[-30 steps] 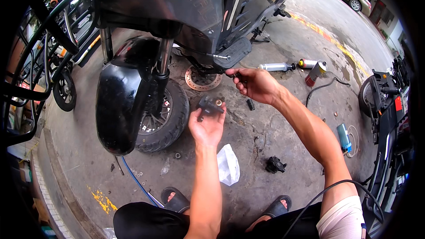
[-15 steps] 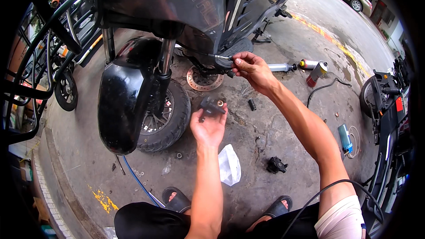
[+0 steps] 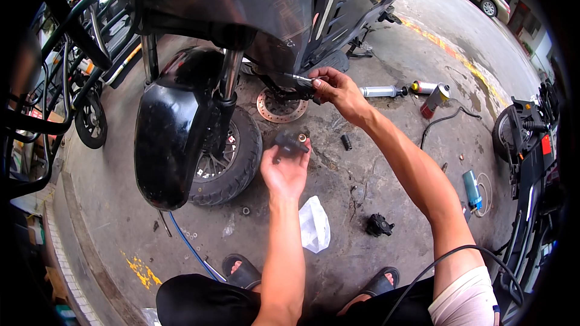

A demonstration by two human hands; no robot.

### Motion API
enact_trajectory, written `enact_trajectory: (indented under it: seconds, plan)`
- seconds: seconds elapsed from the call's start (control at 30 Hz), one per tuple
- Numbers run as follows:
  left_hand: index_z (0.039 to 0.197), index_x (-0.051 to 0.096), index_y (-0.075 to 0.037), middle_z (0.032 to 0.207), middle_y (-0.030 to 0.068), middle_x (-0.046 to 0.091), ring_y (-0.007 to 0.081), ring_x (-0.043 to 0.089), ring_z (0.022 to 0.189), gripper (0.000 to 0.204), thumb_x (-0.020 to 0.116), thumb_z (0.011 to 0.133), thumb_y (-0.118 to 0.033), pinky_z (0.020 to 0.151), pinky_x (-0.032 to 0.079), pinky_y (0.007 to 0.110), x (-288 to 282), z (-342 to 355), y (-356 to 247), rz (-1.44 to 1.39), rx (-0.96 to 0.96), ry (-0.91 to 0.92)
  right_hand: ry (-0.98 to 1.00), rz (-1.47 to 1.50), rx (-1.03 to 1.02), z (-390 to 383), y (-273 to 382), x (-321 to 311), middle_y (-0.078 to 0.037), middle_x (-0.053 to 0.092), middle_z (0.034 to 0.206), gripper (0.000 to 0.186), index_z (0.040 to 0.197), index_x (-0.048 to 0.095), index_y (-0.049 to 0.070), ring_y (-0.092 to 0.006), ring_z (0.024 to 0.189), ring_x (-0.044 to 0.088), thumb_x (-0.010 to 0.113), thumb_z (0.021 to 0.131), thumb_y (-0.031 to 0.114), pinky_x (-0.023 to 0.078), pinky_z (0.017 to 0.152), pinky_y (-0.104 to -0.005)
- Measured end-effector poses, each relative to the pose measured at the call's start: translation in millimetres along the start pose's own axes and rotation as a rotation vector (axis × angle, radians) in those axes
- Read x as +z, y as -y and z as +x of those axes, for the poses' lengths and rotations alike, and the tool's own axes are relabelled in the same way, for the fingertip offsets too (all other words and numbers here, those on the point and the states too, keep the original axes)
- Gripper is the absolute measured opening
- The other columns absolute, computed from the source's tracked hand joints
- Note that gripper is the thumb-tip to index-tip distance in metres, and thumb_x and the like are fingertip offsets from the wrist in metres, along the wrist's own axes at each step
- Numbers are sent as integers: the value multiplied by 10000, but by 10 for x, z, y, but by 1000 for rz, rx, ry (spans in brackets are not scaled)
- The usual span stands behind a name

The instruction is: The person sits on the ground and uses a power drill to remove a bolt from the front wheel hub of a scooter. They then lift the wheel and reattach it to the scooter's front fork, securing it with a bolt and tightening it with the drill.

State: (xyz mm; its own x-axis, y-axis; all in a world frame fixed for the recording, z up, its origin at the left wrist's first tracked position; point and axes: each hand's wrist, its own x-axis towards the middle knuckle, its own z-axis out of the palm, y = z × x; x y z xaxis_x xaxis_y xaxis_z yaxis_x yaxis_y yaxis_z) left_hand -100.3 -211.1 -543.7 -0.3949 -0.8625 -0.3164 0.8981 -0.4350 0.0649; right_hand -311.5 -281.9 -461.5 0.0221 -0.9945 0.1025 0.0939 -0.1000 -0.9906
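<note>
My left hand, palm up, has its fingers curled round a black brake caliper, whose brass-coloured ring faces up. Higher and to the right, my right hand pinches the metal-tipped end of a dark hose. The hose runs left under the scooter's dark body. Between the two hands and the front wheel lies a drilled brake disc, partly covered by a black part. The caliper and the hose end are apart.
A black mechanical part and a white plastic bag lie on the concrete. To the right are a large syringe, spray cans and a blue bottle with tubing. A parked motorbike borders the right side.
My right hand has shifted slightly left with the hose end. The left hand still holds the caliper, almost unmoved. The whole view has shifted a little.
</note>
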Motion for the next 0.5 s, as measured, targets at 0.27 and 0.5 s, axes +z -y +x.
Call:
enact_trajectory:
  seconds: [0.27, 0.5]
  plan:
    - [1234, 589, 9, 1209, 209, 634, 427, 575, 1215, 421, 568, 926, -278, 1103, 466, 505, 50, 90, 6, -3, 63, -72, 2, -819, -293, -190, 78, 154, -81, 648, 818, 191, 1147, 614, 12, -153, 750, 636, 549, 1030, 149, 506, 672, -350]
    - [1263, 578, 5, 1233, 202, 623, 400, 590, 1179, 436, 582, 911, -253, 1068, 496, 493, 107, 81, 23, 84, 122, -20, 108, -775, -168, -562, 399, 318, -78, 622, 803, 194, 1100, 596, -10, -173, 735, 595, 507, 1043, 153, 487, 692, -361]
